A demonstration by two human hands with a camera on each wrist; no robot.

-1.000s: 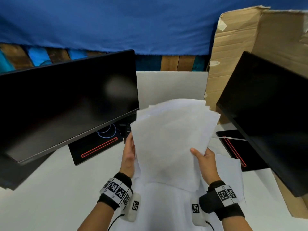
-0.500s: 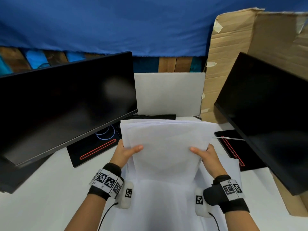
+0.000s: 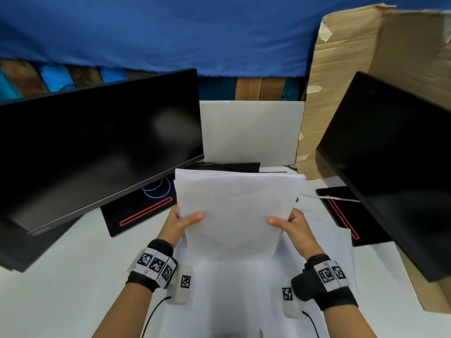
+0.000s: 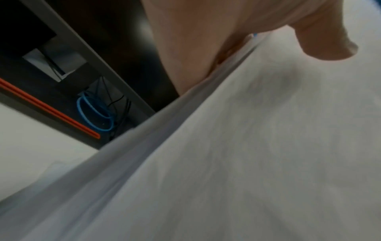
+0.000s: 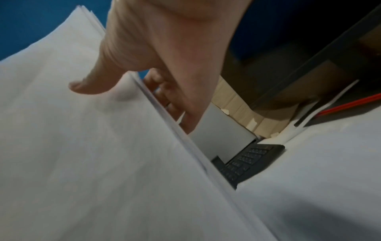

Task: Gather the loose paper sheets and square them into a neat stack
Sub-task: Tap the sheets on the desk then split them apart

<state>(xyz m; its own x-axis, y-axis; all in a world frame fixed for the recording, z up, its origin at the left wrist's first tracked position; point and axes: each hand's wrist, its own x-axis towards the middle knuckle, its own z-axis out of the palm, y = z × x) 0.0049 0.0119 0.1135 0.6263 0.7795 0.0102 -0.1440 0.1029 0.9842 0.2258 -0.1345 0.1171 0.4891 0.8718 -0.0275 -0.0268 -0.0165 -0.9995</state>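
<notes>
A bundle of white paper sheets (image 3: 236,208) stands upright on its lower edge in front of me, its top edges nearly level. My left hand (image 3: 179,224) grips its left side, thumb on the front face. My right hand (image 3: 291,225) grips the right side the same way, fingers behind. The left wrist view shows the sheets (image 4: 247,154) and my left hand (image 4: 237,37) with the thumb on them. In the right wrist view the sheets (image 5: 82,138) are pinched by my right hand (image 5: 132,81). More loose sheets (image 3: 332,252) lie flat on the table underneath.
A black monitor (image 3: 97,152) stands at the left and another monitor (image 3: 395,167) at the right, each on a black base with a red stripe. A white board (image 3: 251,132) leans behind, with a keyboard (image 5: 245,161) below it. Cardboard (image 3: 366,57) stands at the back right.
The fanned, tilted sheets have been turned upright and dropped lower, and their edges now line up. My left thumb has come round onto the front face.
</notes>
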